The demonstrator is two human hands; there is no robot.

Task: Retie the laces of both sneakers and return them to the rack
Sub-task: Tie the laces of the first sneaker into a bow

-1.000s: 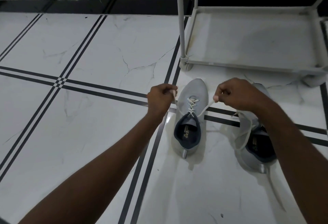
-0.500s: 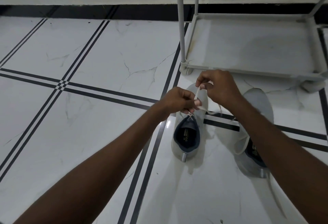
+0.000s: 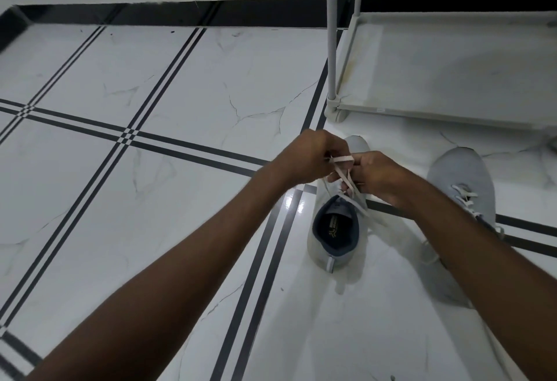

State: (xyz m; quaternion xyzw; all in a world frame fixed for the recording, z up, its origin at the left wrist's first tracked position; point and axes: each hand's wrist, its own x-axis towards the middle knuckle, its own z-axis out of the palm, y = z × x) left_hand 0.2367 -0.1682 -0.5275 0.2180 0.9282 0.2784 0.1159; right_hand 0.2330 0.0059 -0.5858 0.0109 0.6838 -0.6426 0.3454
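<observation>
Left hand (image 3: 309, 157) and right hand (image 3: 378, 174) each clenched on laces (image 3: 346, 180) over left sneaker (image 3: 336, 230), right sneaker (image 3: 462, 181) on floor, rack (image 3: 452, 79) shelf bare.

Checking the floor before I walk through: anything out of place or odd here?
Two sneakers sit on the floor, off the rack. The right sneaker has loose laces trailing; both hands are tying the left sneaker.

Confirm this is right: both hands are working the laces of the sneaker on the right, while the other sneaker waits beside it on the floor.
Wrong sneaker. The head view shows the left hand and right hand working the laces of the left sneaker; the right sneaker waits beside it.
</observation>
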